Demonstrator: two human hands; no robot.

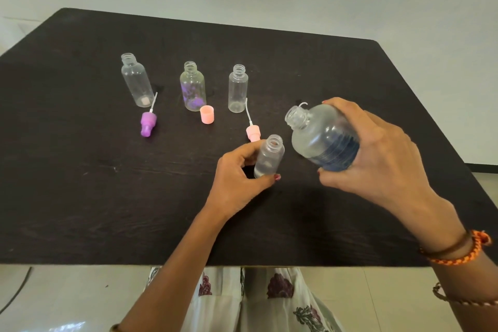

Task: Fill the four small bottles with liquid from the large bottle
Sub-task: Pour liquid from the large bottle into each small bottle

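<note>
My right hand (377, 153) grips the large clear bottle (320, 137), uncapped and tilted with its mouth to the upper left, liquid pooled in its lower part. My left hand (237, 178) holds a small open bottle (269, 155) upright on the dark table (80, 170), just left of the large bottle's mouth. Three more small open bottles stand in a row farther back: one at the left (134, 79), one with purple marks inside (192, 86), and one at the right (238, 88).
A purple spray top (148, 122) lies in front of the left bottle. A pink cap (207, 114) stands by the middle one. A pink spray top (252, 132) lies behind my left hand. The table's near edge runs just above my lap.
</note>
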